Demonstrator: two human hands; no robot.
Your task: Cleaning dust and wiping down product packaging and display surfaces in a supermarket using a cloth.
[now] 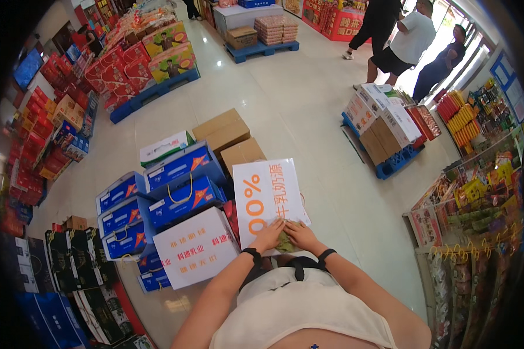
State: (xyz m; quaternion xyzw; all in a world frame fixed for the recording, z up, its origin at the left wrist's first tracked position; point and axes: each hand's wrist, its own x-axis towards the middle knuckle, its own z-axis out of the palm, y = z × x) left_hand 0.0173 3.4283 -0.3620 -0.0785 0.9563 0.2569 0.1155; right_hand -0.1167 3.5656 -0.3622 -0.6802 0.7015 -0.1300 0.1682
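My left hand (pixel 267 236) and my right hand (pixel 304 236) meet at the near end of a white carton (pixel 263 187) printed with orange lettering. Both have hold of a crumpled olive-green cloth (pixel 284 244), which lies against the carton; the fingertips hide part of it. A dark band circles each wrist. To the left, a second white carton (pixel 196 248) with orange and red print rests beside blue gift boxes (pixel 181 203) with yellow cord handles. Two plain brown cardboard boxes (pixel 222 129) stand just beyond the carton under my hands.
Snack racks (pixel 463 218) with yellow hooks run along the right. Farther off, a blue pallet (pixel 399 161) bears cartons. Another pallet (pixel 157 94) holds red and green gift packs. Black gift boxes (pixel 76 257) line the left. Several people stand near the bright doorway (pixel 441 30).
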